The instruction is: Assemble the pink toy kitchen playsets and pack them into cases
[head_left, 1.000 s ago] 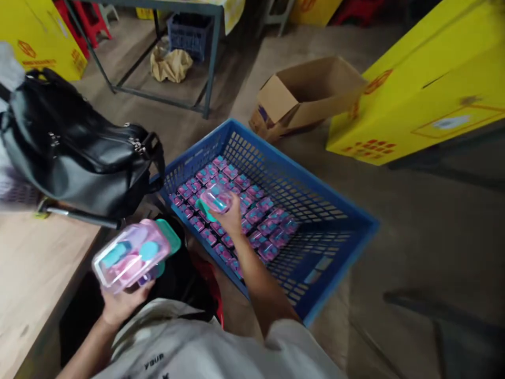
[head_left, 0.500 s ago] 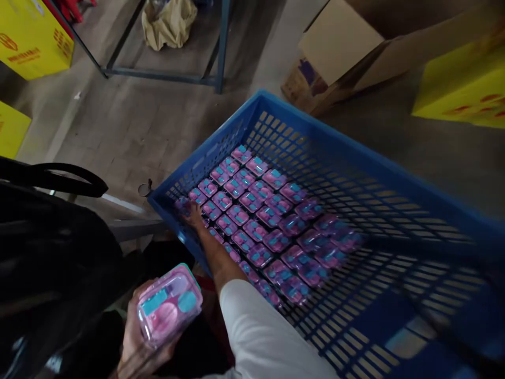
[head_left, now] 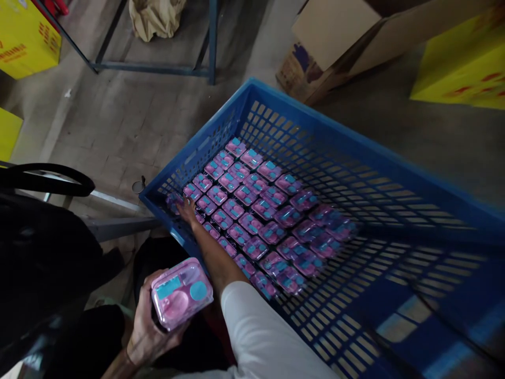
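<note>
My left hand (head_left: 148,321) is wrapped round a pink plastic box (head_left: 182,295) with a clear cover and blue patches on top. It holds the box outside the crate, near my body. Inside the blue plastic crate (head_left: 335,123), my right hand (head_left: 186,209) reaches to the near left corner. Its fingers are around a similar box (head_left: 172,202), partly covered by the hand and blurred. Several matching boxes (head_left: 233,208) stand in close rows on the crate floor beside this hand. My right forearm passes over the crate's near wall and hides part of it.
An open cardboard box (head_left: 335,37) stands beyond the crate. Yellow cartons (head_left: 463,66) lie at the right and left edges. A metal frame (head_left: 153,68) with crumpled brown paper (head_left: 155,18) is at the back. A black bag-like object (head_left: 47,252) fills the left side.
My left hand has moved right and tilted its box so the top faces me more. My right hand remains at the crate's corner box. The view has shifted slightly.
</note>
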